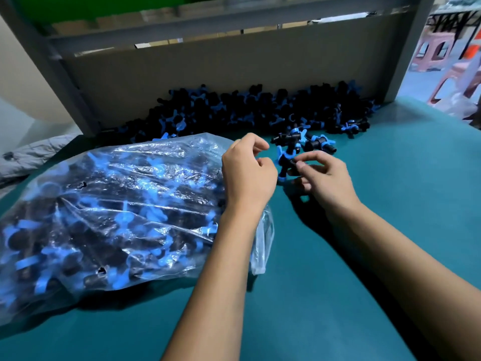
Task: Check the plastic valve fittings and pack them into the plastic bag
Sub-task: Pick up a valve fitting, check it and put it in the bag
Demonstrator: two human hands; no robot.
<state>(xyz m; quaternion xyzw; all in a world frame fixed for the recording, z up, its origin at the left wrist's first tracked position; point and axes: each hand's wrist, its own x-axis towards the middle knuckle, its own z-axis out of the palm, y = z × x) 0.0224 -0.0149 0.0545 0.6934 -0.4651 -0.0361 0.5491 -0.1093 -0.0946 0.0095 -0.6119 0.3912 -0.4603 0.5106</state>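
Evidently light and rigid, the black-and-blue valve fitting (285, 162) sits pinched by its black barrel in the right hand (325, 178), while the left hand (247, 170) hovers loosely curled and empty beside it.

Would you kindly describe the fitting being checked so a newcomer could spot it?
On the teal table, right of the plastic bag, find the right hand. Its fingertips pinch one black-and-blue valve fitting, the only one lifted off the table.
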